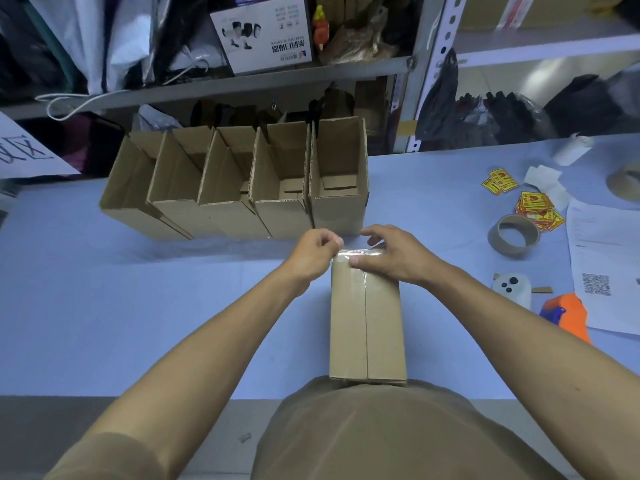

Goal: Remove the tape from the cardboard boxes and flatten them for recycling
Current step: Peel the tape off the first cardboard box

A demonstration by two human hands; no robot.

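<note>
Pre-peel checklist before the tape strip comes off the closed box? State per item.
1. Tape end pinched: left hand has its fingers closed at the far left corner of the closed box, on the clear tape. Ok, though the lifted tab itself is hard to see.
2. Box steadied: right hand rests on the far end, thumb on top. Ok.
3. Near end braced: box butts against the person's torso. Ok.
4. Peel path: row of open boxes stands just beyond the hands. Not ok, tight.
5. Tape along centre seam: cannot tell.
6. Tape on underside: cannot tell.
</note>
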